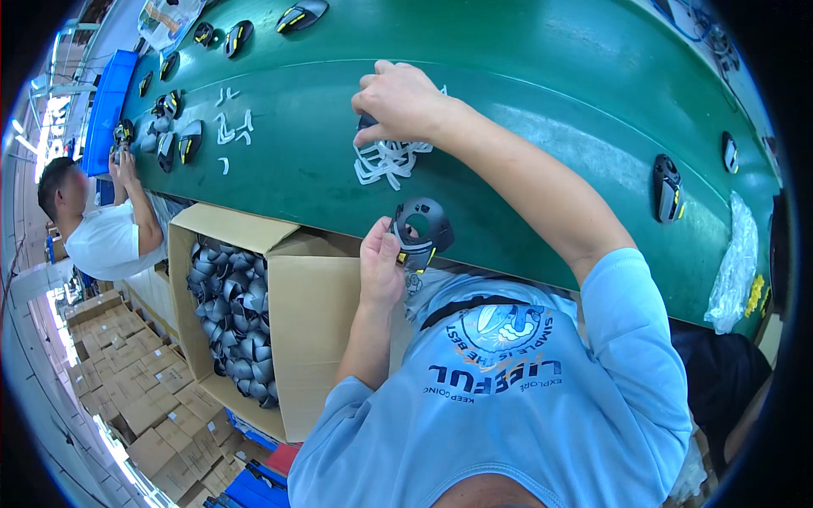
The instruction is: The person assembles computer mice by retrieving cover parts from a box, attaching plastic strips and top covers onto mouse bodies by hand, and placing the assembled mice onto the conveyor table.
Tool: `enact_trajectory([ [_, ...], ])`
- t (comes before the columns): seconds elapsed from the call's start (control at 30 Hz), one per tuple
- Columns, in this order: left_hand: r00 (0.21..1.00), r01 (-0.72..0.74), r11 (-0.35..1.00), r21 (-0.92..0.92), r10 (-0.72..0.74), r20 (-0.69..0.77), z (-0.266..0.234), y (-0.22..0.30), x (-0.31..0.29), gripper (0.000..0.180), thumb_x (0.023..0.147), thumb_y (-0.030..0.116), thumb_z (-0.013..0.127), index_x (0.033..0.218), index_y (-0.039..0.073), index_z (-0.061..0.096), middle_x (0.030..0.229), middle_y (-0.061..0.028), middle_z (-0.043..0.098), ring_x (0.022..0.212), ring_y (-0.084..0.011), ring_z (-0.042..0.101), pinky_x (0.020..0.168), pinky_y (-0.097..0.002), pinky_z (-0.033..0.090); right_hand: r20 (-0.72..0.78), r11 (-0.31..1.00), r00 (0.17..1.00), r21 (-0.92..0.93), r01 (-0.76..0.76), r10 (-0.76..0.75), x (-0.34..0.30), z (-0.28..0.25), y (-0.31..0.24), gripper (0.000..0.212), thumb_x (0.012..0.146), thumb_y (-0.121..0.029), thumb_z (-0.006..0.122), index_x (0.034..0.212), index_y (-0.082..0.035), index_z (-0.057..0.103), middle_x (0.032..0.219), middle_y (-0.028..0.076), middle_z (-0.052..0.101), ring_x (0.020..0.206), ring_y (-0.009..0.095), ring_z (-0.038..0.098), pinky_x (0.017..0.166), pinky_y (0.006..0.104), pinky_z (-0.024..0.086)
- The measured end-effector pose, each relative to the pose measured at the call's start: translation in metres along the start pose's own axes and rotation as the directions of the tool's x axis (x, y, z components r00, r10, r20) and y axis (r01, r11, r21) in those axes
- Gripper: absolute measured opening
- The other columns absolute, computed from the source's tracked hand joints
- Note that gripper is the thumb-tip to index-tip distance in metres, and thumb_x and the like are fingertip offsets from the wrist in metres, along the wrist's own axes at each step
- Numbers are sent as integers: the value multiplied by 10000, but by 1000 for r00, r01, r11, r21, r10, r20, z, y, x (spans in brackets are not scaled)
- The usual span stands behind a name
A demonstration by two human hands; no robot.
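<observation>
Close to the bench's near edge, my left hand is closed around the side of a dark grey curved plastic shell. This shell has a round hole and yellow accents. My right hand reaches farther out over the green bench, with its fingers bent down and its thumb beneath. A dark plastic piece shows between that thumb and the fingers, mostly hidden by the hand. Just below the hand lies a loose pile of thin white bent strips, partly covered by it.
An open cardboard box of grey shells stands left of me. Black-and-yellow assemblies lie on the green bench. At right is a clear plastic bag. A co-worker sits at left, handling a dark part.
</observation>
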State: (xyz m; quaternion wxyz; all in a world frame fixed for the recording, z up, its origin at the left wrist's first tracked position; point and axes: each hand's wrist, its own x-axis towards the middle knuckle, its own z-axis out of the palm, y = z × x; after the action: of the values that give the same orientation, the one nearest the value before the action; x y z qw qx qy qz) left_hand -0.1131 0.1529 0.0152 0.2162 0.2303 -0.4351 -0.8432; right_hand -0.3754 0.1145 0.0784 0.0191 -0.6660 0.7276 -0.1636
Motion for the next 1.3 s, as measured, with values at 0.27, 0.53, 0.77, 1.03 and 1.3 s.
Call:
enact_trajectory([
  [0.27, 997, -17, 999, -36, 20, 76, 5, 22, 12, 466, 1012, 389, 641, 1181, -44, 605, 1103, -135, 718, 939, -168, 711, 824, -321, 589, -25, 962, 983, 213, -173, 182, 9, -9, 24, 212, 849, -269, 671, 915, -88, 758, 858, 155, 742, 759, 293, 713, 718, 419, 580],
  [0.53, 993, -68, 996, 56, 62, 104, 50, 15, 43, 453, 1067, 334, 531, 1337, -29, 514, 1233, -183, 654, 1029, -273, 718, 934, -479, 600, -49, 41, 889, 999, 34, 455, -148, -49, -7, 222, 960, -148, 707, 1136, -33, 637, 847, -15, 664, 768, 70, 622, 672, 239, 498],
  [0.77, 975, -70, 985, 158, 34, 218, 76, -16, 54, 427, 1033, 293, 612, 1292, -40, 543, 1157, -162, 688, 1012, -264, 721, 880, -467, 630, -86, 167, 716, 985, -43, 692, -204, -32, -24, 200, 943, -192, 742, 1058, -55, 652, 965, 32, 668, 825, 56, 598, 664, 235, 511],
  [1.03, 967, -108, 786, 609, -59, 247, 95, 10, 52, 245, 1027, 219, 621, 913, 3, 600, 786, -5, 606, 733, -35, 502, 599, -250, 416, -479, 865, 830, 502, -9, 286, -229, -46, 0, 333, 795, -286, 845, 983, -60, 687, 1105, 96, 712, 921, 254, 683, 787, 356, 557],
  [1.3, 962, -185, 650, 737, -34, 272, 111, 14, 44, 285, 1057, 177, 502, 807, 41, 510, 704, 45, 461, 664, -37, 351, 551, -252, 301, -414, 874, 871, 484, -34, 264, -237, -32, 6, 458, 710, -326, 906, 1020, -51, 711, 1149, 131, 730, 972, 291, 710, 817, 375, 573],
])
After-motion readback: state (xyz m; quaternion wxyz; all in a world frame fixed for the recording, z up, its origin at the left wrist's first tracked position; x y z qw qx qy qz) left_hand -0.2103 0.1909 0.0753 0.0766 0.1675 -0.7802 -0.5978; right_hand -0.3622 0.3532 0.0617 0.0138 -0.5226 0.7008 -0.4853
